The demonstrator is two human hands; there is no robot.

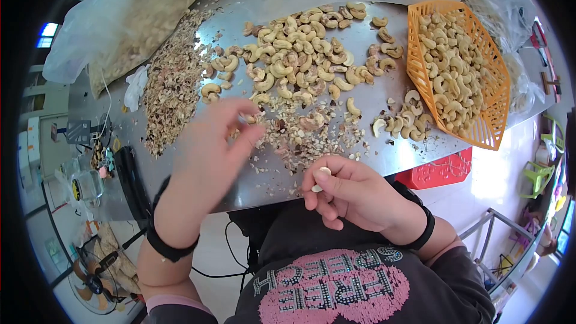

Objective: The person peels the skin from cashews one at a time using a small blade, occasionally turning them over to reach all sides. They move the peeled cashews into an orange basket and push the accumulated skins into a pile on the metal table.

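Observation:
In the head view, my right hand (354,192) pinches a pale cashew nut (323,179) between thumb and fingers, just over the table's near edge. My left hand (213,144) is smeared by motion above the table, its thumb and forefinger apart. Below its fingertips and to their right lies a litter of skin flakes and broken bits (300,138). Beyond both hands is a loose heap of cashews (300,51), some with brown skin on them. A smaller group of cashews (411,120) lies right of the litter.
An orange plastic basket (416,54) full of cashews stands at the right of the metal table (174,174). A long pile of skin flakes (171,84) runs along the left, beside a large plastic bag (123,30). A red crate (435,170) sits below the table's right edge.

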